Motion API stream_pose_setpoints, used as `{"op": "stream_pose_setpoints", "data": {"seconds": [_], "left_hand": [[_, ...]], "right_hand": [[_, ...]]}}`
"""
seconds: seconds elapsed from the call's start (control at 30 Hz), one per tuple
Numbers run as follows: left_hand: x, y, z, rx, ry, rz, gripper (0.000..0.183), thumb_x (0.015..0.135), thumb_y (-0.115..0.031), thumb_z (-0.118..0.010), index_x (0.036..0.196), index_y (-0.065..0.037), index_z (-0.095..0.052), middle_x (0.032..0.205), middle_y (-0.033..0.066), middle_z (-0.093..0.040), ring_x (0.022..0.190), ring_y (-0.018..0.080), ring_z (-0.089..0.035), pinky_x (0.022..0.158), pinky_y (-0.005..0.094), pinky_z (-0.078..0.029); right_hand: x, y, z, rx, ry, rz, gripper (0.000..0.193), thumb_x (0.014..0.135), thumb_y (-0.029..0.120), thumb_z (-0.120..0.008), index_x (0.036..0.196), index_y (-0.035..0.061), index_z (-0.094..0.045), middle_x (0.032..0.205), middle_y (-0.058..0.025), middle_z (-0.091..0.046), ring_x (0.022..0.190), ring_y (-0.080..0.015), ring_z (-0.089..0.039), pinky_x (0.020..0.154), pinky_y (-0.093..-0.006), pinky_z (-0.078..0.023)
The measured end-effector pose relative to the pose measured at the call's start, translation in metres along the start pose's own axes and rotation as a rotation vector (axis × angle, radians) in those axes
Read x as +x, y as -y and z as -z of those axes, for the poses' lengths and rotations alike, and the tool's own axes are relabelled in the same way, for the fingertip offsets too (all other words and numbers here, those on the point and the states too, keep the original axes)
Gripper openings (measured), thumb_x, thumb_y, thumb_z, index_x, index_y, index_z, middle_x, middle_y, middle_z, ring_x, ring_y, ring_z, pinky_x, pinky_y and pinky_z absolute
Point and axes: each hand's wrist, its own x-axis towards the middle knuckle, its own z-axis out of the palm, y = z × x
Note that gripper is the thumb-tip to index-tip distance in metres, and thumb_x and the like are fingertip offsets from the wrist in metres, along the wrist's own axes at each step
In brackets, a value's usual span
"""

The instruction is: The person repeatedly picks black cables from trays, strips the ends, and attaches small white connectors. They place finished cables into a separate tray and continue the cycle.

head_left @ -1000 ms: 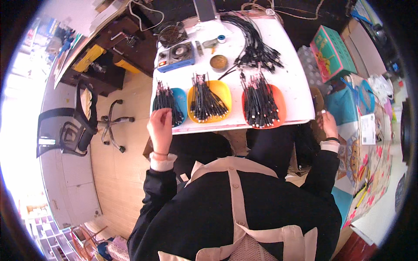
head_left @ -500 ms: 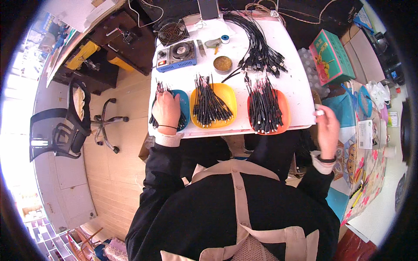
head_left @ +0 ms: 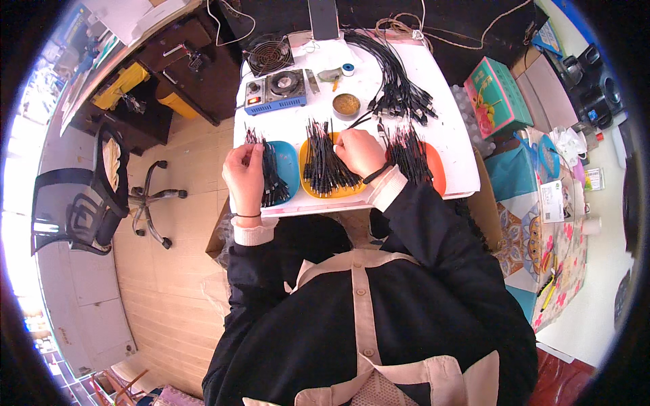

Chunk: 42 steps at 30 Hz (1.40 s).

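Observation:
Short black cables with thin stripped ends lie bunched in three shallow trays along the table's near side. My left hand (head_left: 244, 181) is at the left edge of the blue tray (head_left: 292, 166), thumb and fingers pinched beside its cables (head_left: 272, 179); whatever they hold is too small to make out. Above the right side of the yellow tray (head_left: 342, 193), my right hand (head_left: 362, 151) is closed, its fingertips against or beside the cables (head_left: 323, 162) and hidden from view. More cables (head_left: 408, 155) fill the orange tray (head_left: 436, 172), partly behind my right sleeve.
Behind the trays are a blue-fronted heating unit (head_left: 276, 101), a fan grille (head_left: 269, 55), a small round tin (head_left: 346, 115), a solder spool (head_left: 348, 69) and a long cable bundle (head_left: 403, 95). A green-and-pink box (head_left: 497, 98) stands right of the table, an office chair (head_left: 81, 193) left.
My right hand has come in from beyond the table's right edge to the yellow tray; the small white thing at its fingers no longer shows. My left hand has drawn back slightly from the blue tray's cables.

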Motion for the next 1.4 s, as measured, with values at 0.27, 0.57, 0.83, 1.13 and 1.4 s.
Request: {"op": "stream_pose_setpoints", "data": {"seconds": [0.27,0.57,0.83,1.13,1.4], "left_hand": [[-0.037,-0.035,0.008,-1.158,0.437,0.359,0.014,0.096,-0.006,-0.048,0.100,0.002,-0.059,0.084,0.0074,-0.063,0.058,0.0063,-0.045,0.052,0.0177,-0.035],[-0.081,-0.089,0.009,-1.114,0.420,0.213,0.015,0.099,-0.011,-0.048,0.098,0.001,-0.058,0.085,0.0118,-0.066,0.060,0.0090,-0.053,0.053,0.0188,-0.041],[-0.106,-0.119,0.003,-1.354,0.496,0.349,0.014,0.096,-0.005,-0.051,0.101,0.005,-0.060,0.112,0.0190,-0.064,0.106,0.0265,-0.063,0.089,0.0354,-0.054],[-0.114,-0.115,-0.002,-1.225,0.594,0.234,0.011,0.094,-0.003,-0.055,0.098,0.004,-0.063,0.094,0.0119,-0.066,0.086,0.0143,-0.062,0.078,0.0260,-0.049],[-0.119,-0.118,-0.002,-1.170,0.643,0.268,0.009,0.093,-0.004,-0.056,0.097,0.002,-0.062,0.075,0.0070,-0.064,0.058,0.0077,-0.050,0.054,0.0186,-0.036]], "right_hand": [[-0.008,0.009,0.014,0.078,-0.203,-0.009,0.014,0.080,0.017,-0.060,0.078,0.0033,-0.062,0.077,-0.0174,-0.065,0.075,-0.0361,-0.064,0.066,-0.0463,-0.050],[-0.108,0.061,0.088,1.023,0.148,0.017,0.017,0.093,0.016,-0.062,0.095,-0.0011,-0.061,0.076,0.0049,-0.057,0.067,-0.0013,-0.052,0.059,-0.0192,-0.044],[-0.131,0.065,0.082,1.216,0.326,0.019,0.014,0.093,0.010,-0.059,0.101,-0.0010,-0.060,0.086,0.0017,-0.060,0.076,-0.0044,-0.056,0.069,-0.0200,-0.046],[-0.125,0.057,0.118,0.893,-0.028,0.086,0.015,0.089,0.015,-0.064,0.095,0.0004,-0.064,0.081,-0.0018,-0.066,0.069,-0.0061,-0.061,0.061,-0.0225,-0.049],[-0.121,0.067,0.122,0.914,-0.065,0.207,0.007,0.090,0.005,-0.063,0.092,-0.0016,-0.061,0.086,-0.0026,-0.063,0.071,-0.0061,-0.062,0.061,-0.0201,-0.050]]}}
